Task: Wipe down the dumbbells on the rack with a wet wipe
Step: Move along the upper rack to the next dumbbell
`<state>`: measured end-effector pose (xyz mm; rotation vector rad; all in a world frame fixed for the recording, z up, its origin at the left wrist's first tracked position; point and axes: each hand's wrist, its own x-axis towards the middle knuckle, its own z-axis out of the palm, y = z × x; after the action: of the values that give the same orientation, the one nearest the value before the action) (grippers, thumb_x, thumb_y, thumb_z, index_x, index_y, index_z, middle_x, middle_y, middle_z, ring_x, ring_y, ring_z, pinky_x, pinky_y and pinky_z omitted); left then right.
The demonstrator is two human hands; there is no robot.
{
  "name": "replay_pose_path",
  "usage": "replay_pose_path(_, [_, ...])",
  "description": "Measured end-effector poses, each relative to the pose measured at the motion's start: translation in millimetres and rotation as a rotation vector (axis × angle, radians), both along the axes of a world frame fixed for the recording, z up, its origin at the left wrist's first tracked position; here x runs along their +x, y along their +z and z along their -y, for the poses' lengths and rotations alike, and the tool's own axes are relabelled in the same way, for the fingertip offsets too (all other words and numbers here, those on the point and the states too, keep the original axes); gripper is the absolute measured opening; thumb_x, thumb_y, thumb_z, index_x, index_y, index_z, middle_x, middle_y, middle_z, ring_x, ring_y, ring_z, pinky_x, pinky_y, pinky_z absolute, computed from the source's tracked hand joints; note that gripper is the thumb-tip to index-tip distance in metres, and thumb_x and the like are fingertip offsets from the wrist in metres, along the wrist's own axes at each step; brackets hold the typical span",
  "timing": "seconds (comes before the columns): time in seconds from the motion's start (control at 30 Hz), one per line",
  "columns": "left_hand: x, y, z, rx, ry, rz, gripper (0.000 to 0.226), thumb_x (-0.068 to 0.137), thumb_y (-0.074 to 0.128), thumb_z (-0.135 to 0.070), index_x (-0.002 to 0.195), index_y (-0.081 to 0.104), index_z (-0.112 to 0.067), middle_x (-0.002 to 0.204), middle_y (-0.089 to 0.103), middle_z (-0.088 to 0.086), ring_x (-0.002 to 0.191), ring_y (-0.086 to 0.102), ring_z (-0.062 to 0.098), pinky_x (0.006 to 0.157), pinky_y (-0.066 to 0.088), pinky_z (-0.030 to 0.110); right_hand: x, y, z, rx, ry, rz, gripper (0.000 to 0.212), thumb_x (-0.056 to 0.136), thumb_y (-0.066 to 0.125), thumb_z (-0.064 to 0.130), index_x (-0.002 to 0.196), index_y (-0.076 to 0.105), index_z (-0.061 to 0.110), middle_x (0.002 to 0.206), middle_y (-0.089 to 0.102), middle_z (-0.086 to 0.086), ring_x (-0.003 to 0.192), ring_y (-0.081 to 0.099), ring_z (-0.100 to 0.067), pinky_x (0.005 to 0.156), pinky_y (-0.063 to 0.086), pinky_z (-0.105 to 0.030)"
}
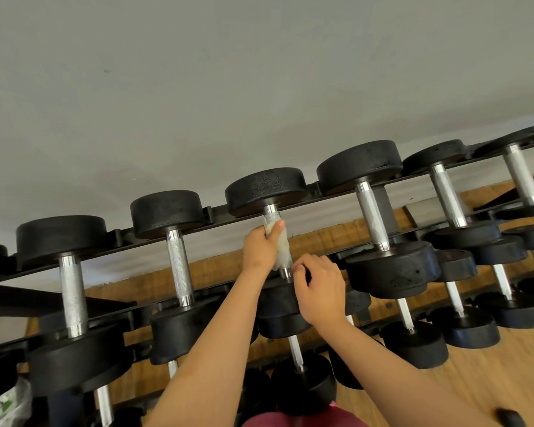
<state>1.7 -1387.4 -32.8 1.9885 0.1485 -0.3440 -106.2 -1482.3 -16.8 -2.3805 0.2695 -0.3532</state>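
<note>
Left grip: left hand is closed around the wet wipe, which is pressed against the knurled handle of the centre dumbbell; thumb is laid across the wipe at its upper end.
Right grip: right hand is held at the lower end of the same handle, fingers curled loosely; whether anything is pinched between them cannot be told, since the fingertips are turned away.
Wet wipe: white, crumpled, wrapped lengthwise along the handle from just under the upper head down to near the lower collar.
Centre dumbbell: seated on the top tier of the rack, black round heads, bright metal handle; lower head is mostly hidden behind the right hand and forearm.
Neighbouring dumbbells: one is seen just to the left and a larger one just to the right, both untouched by either hand.
Lower tiers: more black dumbbells are seen below, partly hidden by the forearms.
Background: pale grey wall above the rack; wooden floor at lower right.
Bottom left: a plastic bag is partly visible by the rack.
</note>
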Motion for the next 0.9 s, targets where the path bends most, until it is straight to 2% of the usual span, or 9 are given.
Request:
replay_pose_path(0.1, [-7.3,-0.3,-7.3,0.006,0.041,0.105,0.040,0.099,0.050,-0.039,0.067,0.054,-0.015,0.064,0.051,-0.003,0.056,0.044,0.005,0.050,0.032,0.013,-0.3,-0.2,-0.2,0.005,0.001,-0.016,0.035,0.089,0.033,0.032,0.075,0.063,0.020,0.070,0.059,0.009,0.069,0.049,-0.009,0.067,0.041,-0.030])
replay_pose_path(0.17, [-12.0,-3.6,-13.6,-0.027,0.103,0.171,0.042,0.099,0.053,-0.034,0.060,0.050,-0.018,0.057,0.047,-0.005,0.052,0.041,0.005,0.048,0.032,0.011,0.4,-0.2,-0.3,0.006,0.002,-0.017,0.035,0.089,0.033,0.032,0.075,0.063,0.020,0.070,0.059,0.009,0.069,0.049,-0.009,0.067,0.041,-0.030])
replay_pose_path(0.23, [-10.6,-4.5,-15.9,-0.056,0.099,0.153,0.041,0.098,0.055,-0.034,0.064,0.057,-0.011,0.060,0.051,-0.002,0.054,0.044,0.006,0.050,0.034,0.012,-0.1,0.3,-0.4,0.003,-0.001,-0.009,0.035,0.089,0.033,0.031,0.075,0.063,0.020,0.070,0.058,0.009,0.069,0.049,-0.009,0.067,0.039,-0.029])
replay_pose_path(0.33, [-5.4,-3.1,-9.8,-0.011,-0.043,0.050,0.043,0.094,0.059,-0.043,0.078,0.064,-0.003,0.069,0.057,0.002,0.062,0.051,0.009,0.053,0.038,0.013,-0.3,1.0,0.0,-0.008,-0.001,-0.009,0.034,0.089,0.033,0.031,0.075,0.062,0.020,0.070,0.058,0.010,0.069,0.048,-0.008,0.067,0.037,-0.028])
replay_pose_path(0.47, [-10.8,-4.7,-8.1,0.000,0.014,0.101,0.044,0.093,0.059,-0.045,0.072,0.062,-0.007,0.064,0.056,-0.003,0.058,0.050,0.006,0.052,0.037,0.015,0.6,0.6,-0.1,-0.008,0.005,-0.025,0.035,0.089,0.032,0.032,0.076,0.063,0.020,0.071,0.058,0.010,0.070,0.049,-0.009,0.068,0.040,-0.030])
replay_pose_path(0.57, [-14.0,-4.5,-13.7,0.073,0.073,0.191,0.043,0.097,0.053,-0.042,0.059,0.049,-0.021,0.056,0.048,-0.008,0.051,0.043,0.005,0.049,0.032,0.014,-0.1,1.2,-0.3,0.000,0.000,-0.019,0.036,0.089,0.032,0.032,0.076,0.063,0.020,0.071,0.059,0.009,0.071,0.050,-0.010,0.068,0.042,-0.031])
replay_pose_path(0.67, [-11.6,-1.3,-14.1,0.051,0.010,0.133,0.040,0.098,0.051,-0.042,0.068,0.056,-0.016,0.063,0.053,-0.005,0.059,0.049,0.008,0.053,0.035,0.013,-0.6,2.3,-0.6,-0.004,0.002,-0.014,0.035,0.089,0.033,0.032,0.075,0.063,0.020,0.070,0.058,0.009,0.069,0.049,-0.009,0.067,0.040,-0.029])
replay_pose_path(0.73, [-10.0,-2.2,-13.4,0.043,-0.075,0.065,0.043,0.097,0.051,-0.047,0.078,0.062,-0.010,0.071,0.059,0.000,0.066,0.054,0.012,0.059,0.043,0.021,-0.4,3.2,-0.9,-0.006,-0.003,-0.002,0.035,0.089,0.034,0.031,0.074,0.063,0.019,0.069,0.058,0.009,0.067,0.046,-0.007,0.065,0.036,-0.026])
replay_pose_path(0.9, [-12.5,-1.6,-21.9,0.184,-0.086,0.182,0.043,0.099,0.044,-0.048,0.077,0.061,-0.016,0.071,0.060,-0.004,0.062,0.054,0.005,0.054,0.037,0.014,-0.1,1.5,-0.7,-0.007,-0.005,0.008,0.034,0.089,0.034,0.031,0.074,0.063,0.020,0.069,0.058,0.009,0.068,0.049,-0.009,0.065,0.041,-0.030])
